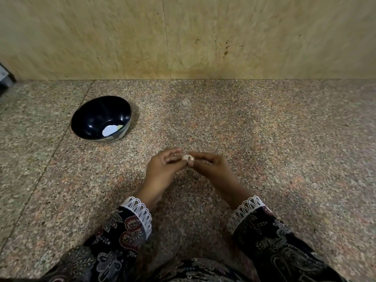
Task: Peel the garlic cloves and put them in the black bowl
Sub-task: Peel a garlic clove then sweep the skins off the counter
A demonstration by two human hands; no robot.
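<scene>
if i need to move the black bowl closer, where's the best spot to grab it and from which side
Probably take the black bowl by its rim on the near right edge, coming from the right with the left hand, thumb inside, fingers outside. It sits upright with its mouth open, that edge faces the hands, and the pale pieces lie low inside, below the rim.

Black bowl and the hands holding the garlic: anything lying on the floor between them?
Nothing. In the head view, only bare speckled floor separates the black bowl from the garlic clove pinched by the left hand and right hand.
</scene>
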